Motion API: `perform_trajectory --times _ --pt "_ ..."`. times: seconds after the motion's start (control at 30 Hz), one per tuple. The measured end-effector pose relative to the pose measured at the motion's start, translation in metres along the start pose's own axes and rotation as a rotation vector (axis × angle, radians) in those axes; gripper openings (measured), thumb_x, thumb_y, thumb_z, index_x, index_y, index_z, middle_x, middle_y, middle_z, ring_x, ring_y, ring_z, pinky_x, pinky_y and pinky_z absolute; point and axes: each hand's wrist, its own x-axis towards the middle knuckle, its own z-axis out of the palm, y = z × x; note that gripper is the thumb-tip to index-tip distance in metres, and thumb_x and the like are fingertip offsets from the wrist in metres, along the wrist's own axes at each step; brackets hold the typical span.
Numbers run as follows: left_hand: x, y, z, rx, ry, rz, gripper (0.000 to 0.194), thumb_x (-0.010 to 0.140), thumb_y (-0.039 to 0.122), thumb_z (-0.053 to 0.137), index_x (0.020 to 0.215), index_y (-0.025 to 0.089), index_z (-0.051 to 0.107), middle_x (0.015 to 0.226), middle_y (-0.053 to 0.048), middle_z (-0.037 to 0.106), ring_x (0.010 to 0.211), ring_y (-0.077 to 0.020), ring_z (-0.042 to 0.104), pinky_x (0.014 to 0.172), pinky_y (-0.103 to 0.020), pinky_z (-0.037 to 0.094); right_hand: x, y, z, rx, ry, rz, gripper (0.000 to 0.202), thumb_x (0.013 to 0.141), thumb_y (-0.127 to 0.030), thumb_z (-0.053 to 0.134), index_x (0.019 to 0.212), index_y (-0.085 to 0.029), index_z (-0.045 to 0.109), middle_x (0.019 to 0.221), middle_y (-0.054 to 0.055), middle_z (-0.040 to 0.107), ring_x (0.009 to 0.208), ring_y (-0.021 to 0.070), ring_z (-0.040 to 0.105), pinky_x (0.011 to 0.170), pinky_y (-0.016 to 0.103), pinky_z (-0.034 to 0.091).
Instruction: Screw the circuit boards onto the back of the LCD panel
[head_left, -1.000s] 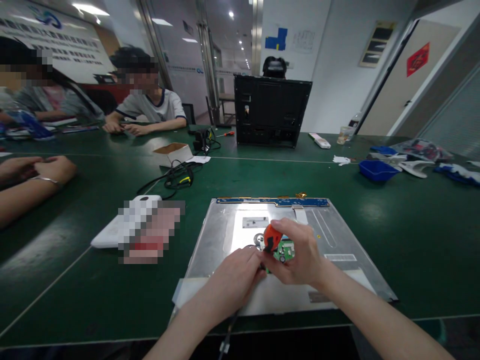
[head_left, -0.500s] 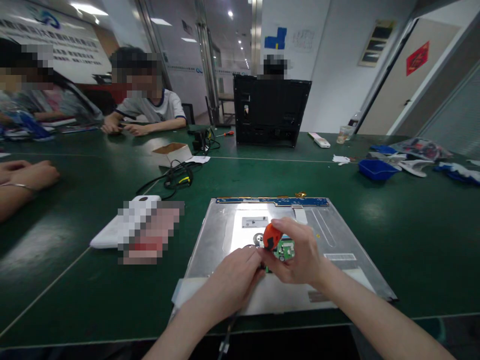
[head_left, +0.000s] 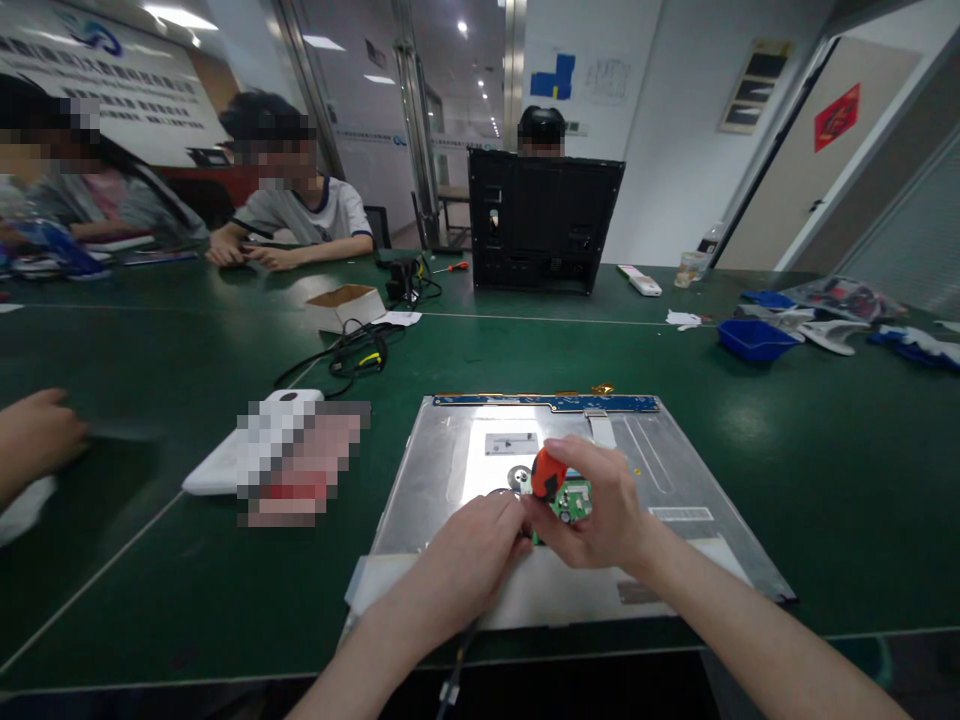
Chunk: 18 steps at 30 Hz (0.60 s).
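Observation:
A flat metal display panel (head_left: 420, 470) lies back side up on the table before me. Over its small green circuit board (head_left: 576, 500), my right hand (head_left: 600, 505) grips an orange-and-black screwdriver (head_left: 548, 475) by the handle; the tip is hidden behind my fingers. My left hand (head_left: 476, 550) rests at the board's left edge, fingers bent together and close to the screwdriver. What those fingers hold, if anything, is out of sight. A dark cable (head_left: 454, 670) runs from beneath my left hand over the table's front edge.
Left of the panel lies a white device (head_left: 225, 465). Beyond it are coiled black cables (head_left: 356, 350) and an open cardboard box (head_left: 345, 305). A black display frame (head_left: 546, 225) stands at the back. A blue tray (head_left: 754, 340) is right. Another person's hand (head_left: 45, 435) is left.
The orange screwdriver handle has turned slightly in my right hand, which stays in place. My left hand holds still. At the left, another person's arm has shifted, and something white now shows beneath it.

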Motion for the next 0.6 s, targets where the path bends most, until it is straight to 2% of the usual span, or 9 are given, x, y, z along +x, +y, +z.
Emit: perform_trajectory --times 0.33,0.6 --pt "-0.0011 -0.0034 0.0054 0.012 0.038 0.021 0.015 0.094 0.017 0.042 0.103 0.018 0.054 0.104 -0.009 0.066 0.094 -0.0275 0.062 0.082 -0.044 0.052 0.0020 0.0006 -0.0009 0.002 -0.024 -0.015 0.053 0.086 -0.019 0.055 0.136 -0.017 0.040 0.083 0.004 0.066 0.070 0.0172 0.063 0.056 0.030 0.054" --pt "-0.0001 -0.0012 0.0014 0.022 0.034 0.037 0.014 0.094 0.017 0.045 0.103 0.017 0.055 0.106 -0.010 0.066 0.095 -0.0273 0.062 0.084 -0.043 0.052 0.0026 -0.0001 -0.0015 0.002 -0.034 -0.012 0.055 0.085 -0.018 0.056 0.138 -0.018 0.039 0.084 0.003 0.065 0.069 0.0171 0.062 0.054 0.029 0.052"
